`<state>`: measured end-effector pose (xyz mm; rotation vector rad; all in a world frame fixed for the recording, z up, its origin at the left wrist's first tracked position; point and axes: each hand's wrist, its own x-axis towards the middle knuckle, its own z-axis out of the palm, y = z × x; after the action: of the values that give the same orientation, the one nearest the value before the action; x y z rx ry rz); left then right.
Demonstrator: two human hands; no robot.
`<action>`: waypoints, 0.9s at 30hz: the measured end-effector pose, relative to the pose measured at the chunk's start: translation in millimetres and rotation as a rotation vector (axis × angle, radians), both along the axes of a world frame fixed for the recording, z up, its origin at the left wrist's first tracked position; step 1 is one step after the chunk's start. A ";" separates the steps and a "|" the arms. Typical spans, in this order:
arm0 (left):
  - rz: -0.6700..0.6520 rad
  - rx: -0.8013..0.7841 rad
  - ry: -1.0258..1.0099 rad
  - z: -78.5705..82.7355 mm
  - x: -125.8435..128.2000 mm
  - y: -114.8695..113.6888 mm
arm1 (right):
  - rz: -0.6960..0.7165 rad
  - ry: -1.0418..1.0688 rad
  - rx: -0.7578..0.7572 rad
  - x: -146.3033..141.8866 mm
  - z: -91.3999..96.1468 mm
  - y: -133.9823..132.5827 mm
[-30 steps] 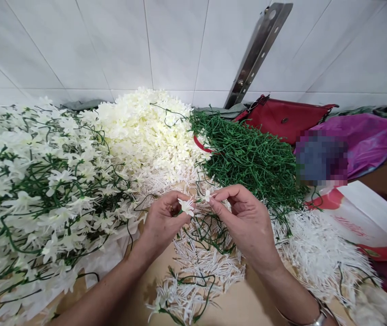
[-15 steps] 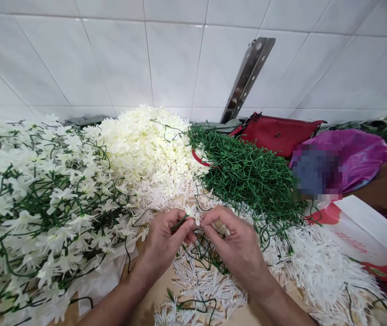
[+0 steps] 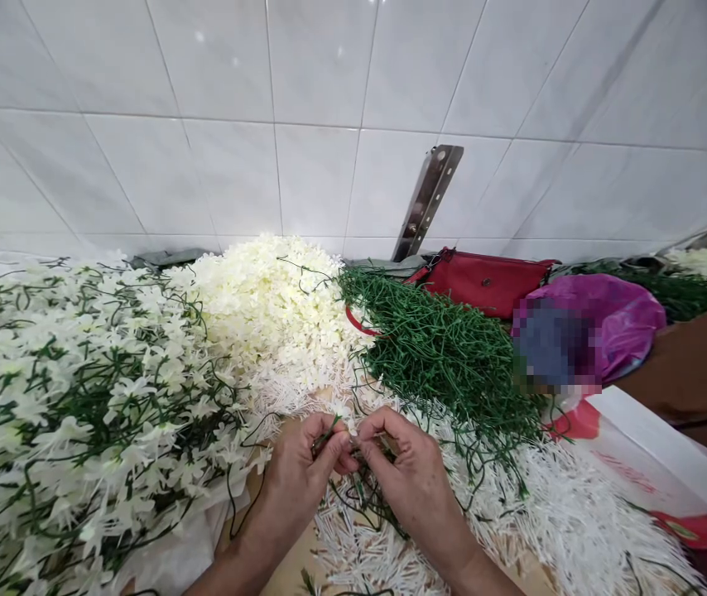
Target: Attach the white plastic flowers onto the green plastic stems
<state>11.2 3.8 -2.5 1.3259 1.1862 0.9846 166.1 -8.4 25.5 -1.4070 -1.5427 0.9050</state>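
Note:
My left hand (image 3: 304, 465) is closed in a pinch on a green artificial flower stem (image 3: 327, 432), with a white blossom (image 3: 341, 409) just above the fingertips. Close against it, my right hand (image 3: 408, 470) pinches with thumb and forefinger at a small white piece, mostly hidden between the fingertips. Beneath both hands lie loose white thin strands (image 3: 384, 563) and a few dark green stems (image 3: 363, 497) on a tan surface.
Assembled white flowers with stems (image 3: 98, 414) are heaped left. Behind are cream petals (image 3: 272, 306) and a pile of green stems (image 3: 446, 356). On the right are more white strands (image 3: 583, 505), a red bag (image 3: 483, 281), a purple plastic bag (image 3: 632, 323) and a red-white paper bag (image 3: 651, 447).
The view has tilted up, showing more tiled wall. My fingertips have come closer together, and my right hand has moved in from the white blossom's side to my left fingers.

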 end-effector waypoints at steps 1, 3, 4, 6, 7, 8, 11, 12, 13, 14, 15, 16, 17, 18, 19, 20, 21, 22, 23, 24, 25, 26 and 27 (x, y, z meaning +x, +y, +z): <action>-0.001 0.016 0.017 -0.4 -0.1 0.1 | -0.005 0.019 -0.015 -0.9 -1.5 0.2; 0.001 0.054 0.054 0.2 -0.5 0.3 | -0.009 0.046 -0.029 -2.4 -4.0 0.4; 0.003 0.069 0.071 1.1 -0.8 0.5 | -0.009 0.056 -0.027 -2.9 -5.0 0.4; 0.000 0.077 0.083 2.9 -1.1 0.7 | -0.002 0.076 -0.023 -2.8 -6.4 0.5; -0.003 0.068 0.073 3.6 -1.1 0.8 | 0.002 0.092 -0.030 -2.4 -6.9 0.7; -0.006 0.051 0.055 3.9 -0.9 1.0 | 0.004 0.112 -0.042 -1.6 -7.5 1.0; 0.011 0.000 -0.028 2.7 0.0 2.1 | -0.008 0.193 -0.069 0.9 -10.0 2.3; 0.027 -0.008 -0.056 1.8 0.3 2.6 | -0.018 0.213 -0.065 1.6 -11.3 2.7; 0.040 -0.014 -0.080 0.7 0.6 3.1 | -0.027 0.223 -0.059 2.1 -12.7 3.1; 0.050 -0.018 -0.100 -0.3 0.9 3.6 | -0.034 0.220 -0.052 2.4 -14.1 3.5; 0.057 -0.020 -0.119 -1.3 1.0 4.1 | -0.038 0.207 -0.043 2.6 -15.5 3.8; 0.060 -0.027 -0.136 -2.2 1.1 4.6 | -0.040 0.190 -0.033 2.8 -16.8 4.0; 0.065 -0.035 -0.155 -3.0 1.2 5.1 | -0.040 0.175 -0.023 2.8 -17.8 4.2; 0.071 -0.044 -0.180 -3.7 1.1 5.4 | -0.041 0.164 -0.010 2.8 -18.6 4.4; 0.076 -0.052 -0.204 -4.2 1.1 5.6 | -0.042 0.157 0.003 2.8 -19.0 4.5; 0.080 -0.057 -0.227 -4.5 0.9 5.6 | -0.042 0.152 0.015 2.9 -19.1 4.5; 0.078 -0.061 -0.244 -4.6 0.7 5.5 | -0.041 0.149 0.022 3.0 -19.0 4.4; 0.071 -0.064 -0.253 -4.4 0.4 5.2 | -0.039 0.148 0.025 3.1 -18.9 4.3; 0.063 -0.067 -0.255 -4.0 0.1 4.8 | -0.035 0.151 0.026 3.4 -18.7 4.2; 0.056 -0.068 -0.250 -3.5 -0.2 4.4 | -0.029 0.160 0.025 3.6 -18.6 4.0; 0.054 -0.069 -0.242 -2.9 -0.5 4.0 | -0.023 0.173 0.024 4.0 -18.7 3.9; 0.055 -0.068 -0.233 -2.3 -0.5 3.8 | -0.018 0.186 0.025 4.3 -18.9 3.9; 0.060 -0.066 -0.226 -1.9 -0.3 3.7 | -0.014 0.195 0.028 4.6 -19.2 3.9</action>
<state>10.8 7.5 -4.4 1.1011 1.0805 1.0980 170.7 -4.5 6.3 -1.2681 -1.3924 0.9782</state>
